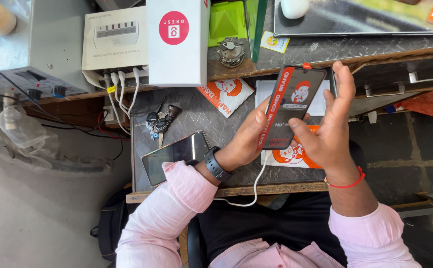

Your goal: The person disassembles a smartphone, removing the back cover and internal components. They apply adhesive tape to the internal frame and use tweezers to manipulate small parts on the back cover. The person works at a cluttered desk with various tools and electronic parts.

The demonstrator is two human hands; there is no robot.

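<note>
Near the frame's centre, the left hand (249, 141) grips a phone (295, 106) whose red-and-black protector film is not yet peeled off — the right hand (333, 131), fingers spread, steadies its edge above the surface (201, 116).

Left hand (249, 141): raised above the lap, fingers curled, thumb laid forward along the edge of what it grips; dark watch band at the wrist, pale pink sleeve pushed back. Right hand (328, 131): palm turned inward, fingers upright and spread, thumb reaching leftward; red thread around the wrist, pink sleeve at the forearm. Both forearms angle inward, hands close together.
</note>
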